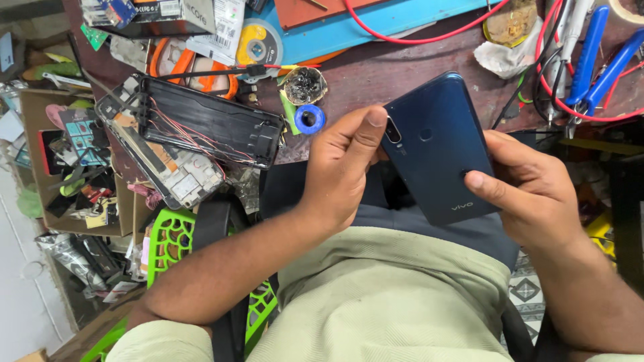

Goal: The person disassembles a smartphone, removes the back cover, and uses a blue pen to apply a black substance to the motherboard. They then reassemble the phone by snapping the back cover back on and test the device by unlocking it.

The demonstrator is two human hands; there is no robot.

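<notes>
I hold a dark blue smartphone back side up between my two hands, above my lap and at the near edge of a cluttered repair desk. My left hand is closed on the phone's left edge, its thumb pressed just beside the camera strip near the top corner. My right hand grips the right edge, with its thumb laid flat across the lower back cover. The phone sits tilted, its top end pointing away from me toward the desk.

On the desk to the left lies an opened device shell, black inside, with thin red wires running across it; it rests on a stripped phone frame with bare metal parts. A small blue roll of tape stands near my left hand, and a round tin of dark residue sits just behind it. Blue-handled pliers lie at the far right among red and black cables. A crumpled white cloth rests beyond the phone. A green plastic stool shows below the desk at left.
</notes>
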